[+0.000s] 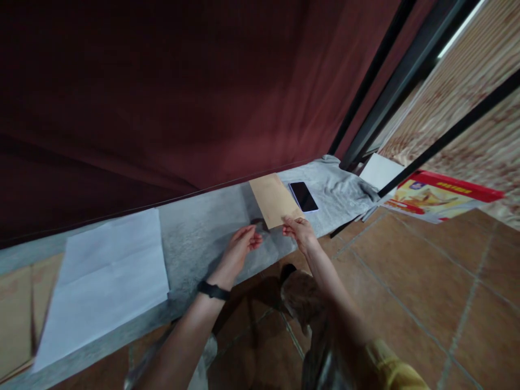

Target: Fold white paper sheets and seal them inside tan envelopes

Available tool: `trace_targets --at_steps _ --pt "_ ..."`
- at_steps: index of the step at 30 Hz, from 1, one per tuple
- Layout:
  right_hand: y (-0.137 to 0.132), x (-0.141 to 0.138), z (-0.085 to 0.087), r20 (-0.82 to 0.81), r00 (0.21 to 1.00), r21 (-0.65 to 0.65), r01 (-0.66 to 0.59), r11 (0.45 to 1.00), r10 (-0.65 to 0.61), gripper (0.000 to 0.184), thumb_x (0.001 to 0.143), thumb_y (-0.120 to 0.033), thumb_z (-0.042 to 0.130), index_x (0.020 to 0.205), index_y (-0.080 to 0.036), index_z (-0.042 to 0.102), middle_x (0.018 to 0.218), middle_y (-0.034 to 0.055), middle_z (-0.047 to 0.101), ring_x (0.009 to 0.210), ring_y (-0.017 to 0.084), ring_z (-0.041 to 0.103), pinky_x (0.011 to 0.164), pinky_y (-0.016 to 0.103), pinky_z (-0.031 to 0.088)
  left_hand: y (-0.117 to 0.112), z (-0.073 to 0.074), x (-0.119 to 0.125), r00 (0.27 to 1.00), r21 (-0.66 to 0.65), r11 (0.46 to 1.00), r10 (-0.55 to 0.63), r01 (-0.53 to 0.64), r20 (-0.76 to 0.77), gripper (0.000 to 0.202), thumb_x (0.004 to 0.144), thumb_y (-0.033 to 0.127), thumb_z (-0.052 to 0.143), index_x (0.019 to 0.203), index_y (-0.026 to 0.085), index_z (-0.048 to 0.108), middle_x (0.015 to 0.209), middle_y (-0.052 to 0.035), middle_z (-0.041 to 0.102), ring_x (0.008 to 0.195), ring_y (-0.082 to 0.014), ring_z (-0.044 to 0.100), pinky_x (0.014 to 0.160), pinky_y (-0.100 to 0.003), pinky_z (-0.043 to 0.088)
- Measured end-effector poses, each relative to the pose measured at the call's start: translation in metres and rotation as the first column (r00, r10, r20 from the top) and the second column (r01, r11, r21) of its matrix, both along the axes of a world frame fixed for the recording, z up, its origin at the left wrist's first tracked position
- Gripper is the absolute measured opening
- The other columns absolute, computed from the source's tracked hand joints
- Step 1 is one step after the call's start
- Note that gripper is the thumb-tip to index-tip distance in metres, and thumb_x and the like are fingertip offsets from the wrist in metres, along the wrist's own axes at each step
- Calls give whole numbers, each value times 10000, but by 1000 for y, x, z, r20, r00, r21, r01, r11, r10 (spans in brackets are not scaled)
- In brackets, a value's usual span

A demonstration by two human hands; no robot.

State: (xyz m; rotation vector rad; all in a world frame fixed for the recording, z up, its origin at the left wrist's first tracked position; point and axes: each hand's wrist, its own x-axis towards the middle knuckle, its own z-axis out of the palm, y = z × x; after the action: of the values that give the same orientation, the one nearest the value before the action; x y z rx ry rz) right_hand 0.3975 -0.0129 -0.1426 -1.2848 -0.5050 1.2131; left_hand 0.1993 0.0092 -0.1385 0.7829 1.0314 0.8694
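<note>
A brown kraft-paper envelope lies tilted over the grey cloth. My right hand pinches its near right corner between thumb and fingers. Just left of the envelope's near edge is my left hand, loosely curled, thumb and fingers a little apart and no object visible in it. A dark band circles my left wrist. Beside the envelope's right edge rests a phone with a dark screen, very close to it.
The narrow bench is covered in grey cloth. White paper sheets and brown paper pieces lie at its left. A dark red curtain hangs behind. Black poles and a red-yellow box stand at right, above floor tiles.
</note>
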Motion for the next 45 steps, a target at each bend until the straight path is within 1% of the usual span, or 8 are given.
trace_targets --at_steps 8,16,24,30,35,38,40,45 --pt "2 13 5 -19 1000 -57 11 998 -12 296 759 -386 812 720 -150 636 661 56 722 459 102 608 441 186 524 35 -2 64 998 13 1000 12 -12 -68 388 623 97 747 1003 115 671 601 8 660 494 -79 552 512 -209 372" --pt "5 16 2 -43 998 -114 36 993 -41 288 807 -367 761 711 -184 560 562 19 663 434 129 619 412 202 519 32 -5 64 991 20 999 46 -43 -128 407 710 274 801 1052 140 626 666 -4 671 568 -119 638 536 -221 429" --pt "7 11 1 -79 995 -65 55 996 -60 304 829 -412 745 723 -172 592 624 42 697 502 128 645 474 211 554 32 -7 69 985 30 1000 4 2 -174 418 677 187 827 1045 114 641 620 8 657 505 -94 586 508 -213 411" --pt "9 16 0 162 980 -238 -72 969 113 459 956 -513 530 655 -185 645 637 88 726 471 162 627 476 277 541 41 -10 75 982 31 1000 1 5 -191 321 629 129 806 909 119 649 578 13 640 475 -83 560 486 -204 390" --pt "-1 42 2 478 877 -300 114 947 45 280 951 -388 547 822 -202 711 695 56 729 705 206 713 694 304 564 44 -14 77 976 62 998 13 1 -219 344 611 145 821 904 128 642 569 20 631 473 -90 563 479 -206 384" --pt "-10 54 6 768 639 -286 279 917 45 277 952 -328 543 1124 -190 710 988 109 767 1011 253 715 884 350 528 44 -17 79 971 84 996 26 -7 -240 378 602 157 833 925 135 638 574 29 625 477 -93 569 482 -206 385" --pt "-12 55 7 860 491 -313 286 906 141 342 973 -318 509 1234 -178 681 1104 136 754 1098 267 695 925 351 508 43 -18 80 965 92 996 41 -17 -258 408 606 160 829 961 140 629 582 38 621 473 -94 568 484 -208 388" --pt "-7 44 8 870 388 -401 203 893 303 356 1008 -259 433 1226 -183 703 1130 141 756 1097 246 704 898 294 498 40 -20 82 952 126 992 59 -22 -299 460 639 168 792 1061 151 609 600 65 594 453 -81 543 478 -206 382"
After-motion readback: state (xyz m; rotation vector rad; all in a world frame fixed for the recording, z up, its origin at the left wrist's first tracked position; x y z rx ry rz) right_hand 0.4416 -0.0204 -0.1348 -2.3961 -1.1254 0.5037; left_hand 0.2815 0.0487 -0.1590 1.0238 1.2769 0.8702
